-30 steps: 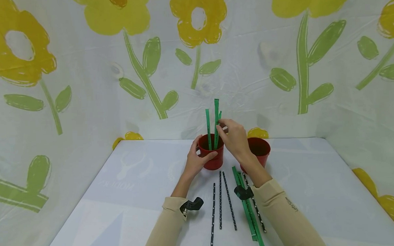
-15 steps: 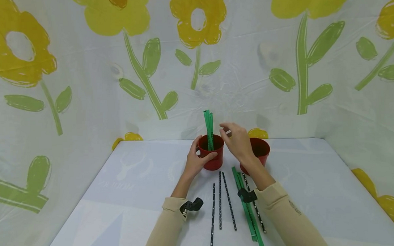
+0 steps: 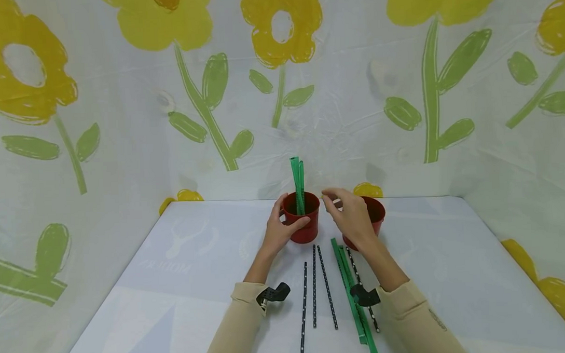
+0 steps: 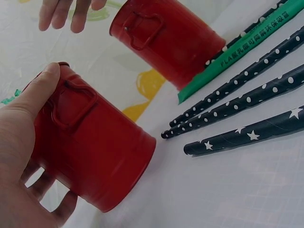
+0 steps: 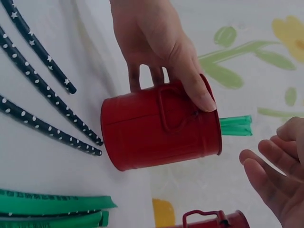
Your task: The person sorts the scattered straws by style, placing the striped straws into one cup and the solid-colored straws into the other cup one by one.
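My left hand (image 3: pixel 277 233) grips the side of a red bucket (image 3: pixel 304 228), its thumb across the front near the rim. Several green-wrapped straws (image 3: pixel 298 184) stand in that bucket, leaning together. To its right, my right hand (image 3: pixel 354 218) hovers with relaxed, slightly bent fingers and holds nothing. In the right wrist view the fingers of the right hand (image 5: pixel 280 166) are apart from the green wrappers (image 5: pixel 236 126). Behind the right hand is a second red bucket (image 3: pixel 376 212), partly hidden; no straws show in it.
Several black patterned straws (image 3: pixel 314 289) lie on the white table (image 3: pixel 197 283) in front of the buckets. Green-wrapped straws (image 3: pixel 352 293) lie beside them at the right, partly under the right wrist. A flower-printed curtain (image 3: pixel 336 117) hangs behind the table.
My right hand has let go of a green-wrapped straw and moved right and down, away from the bucket. The straws in it now lean together. My left hand has kept its grip.
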Demonstrator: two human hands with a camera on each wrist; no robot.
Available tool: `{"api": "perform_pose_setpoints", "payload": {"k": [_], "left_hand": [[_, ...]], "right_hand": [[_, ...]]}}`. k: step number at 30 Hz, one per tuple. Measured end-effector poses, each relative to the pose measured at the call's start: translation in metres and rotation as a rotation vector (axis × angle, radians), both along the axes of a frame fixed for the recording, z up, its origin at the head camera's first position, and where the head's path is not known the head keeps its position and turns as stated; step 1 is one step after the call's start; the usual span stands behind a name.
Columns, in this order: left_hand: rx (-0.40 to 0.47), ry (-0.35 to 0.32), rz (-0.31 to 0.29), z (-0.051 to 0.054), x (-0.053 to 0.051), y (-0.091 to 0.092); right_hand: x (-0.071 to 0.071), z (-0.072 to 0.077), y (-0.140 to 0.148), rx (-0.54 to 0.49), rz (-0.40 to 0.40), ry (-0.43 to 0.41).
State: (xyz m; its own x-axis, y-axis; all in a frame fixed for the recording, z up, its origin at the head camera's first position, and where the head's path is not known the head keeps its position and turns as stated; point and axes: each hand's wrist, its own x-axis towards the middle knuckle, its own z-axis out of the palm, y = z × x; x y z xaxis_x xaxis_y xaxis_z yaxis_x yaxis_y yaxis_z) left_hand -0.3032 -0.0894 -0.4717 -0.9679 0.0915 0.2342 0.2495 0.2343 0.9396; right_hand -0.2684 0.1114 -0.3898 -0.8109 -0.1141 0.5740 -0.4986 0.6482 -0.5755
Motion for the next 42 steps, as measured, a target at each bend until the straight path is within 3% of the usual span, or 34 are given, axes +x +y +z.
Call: {"api": "perform_pose_setpoints", "payload": {"k": [2,8,15,25,32,42], "left_hand": [[0.0,-0.007,-0.006,0.005,0.003,0.0],[-0.013,-0.015,-0.017,0.033,0.024,0.0],[-0.007,0.0,0.02,-0.001,-0.001,0.001],[0.006,-0.007,0.007,0.001,0.001,0.002],[0.011,-0.007,0.005,0.0,0.001,0.0],[0.009,-0.012,0.004,0.0,0.001,-0.001]], "right_hand": [[0.003,-0.001,0.003,0.006,0.007,0.011],[0.013,0.0,0.013,0.031,-0.009,0.035],[0.024,0.001,0.018,0.031,-0.013,-0.011],[0.034,-0.005,0.023,0.033,-0.018,-0.064],[0.034,-0.013,0.025,0.023,-0.022,-0.099],[0.035,-0.011,0.025,0.048,-0.023,-0.127]]}}
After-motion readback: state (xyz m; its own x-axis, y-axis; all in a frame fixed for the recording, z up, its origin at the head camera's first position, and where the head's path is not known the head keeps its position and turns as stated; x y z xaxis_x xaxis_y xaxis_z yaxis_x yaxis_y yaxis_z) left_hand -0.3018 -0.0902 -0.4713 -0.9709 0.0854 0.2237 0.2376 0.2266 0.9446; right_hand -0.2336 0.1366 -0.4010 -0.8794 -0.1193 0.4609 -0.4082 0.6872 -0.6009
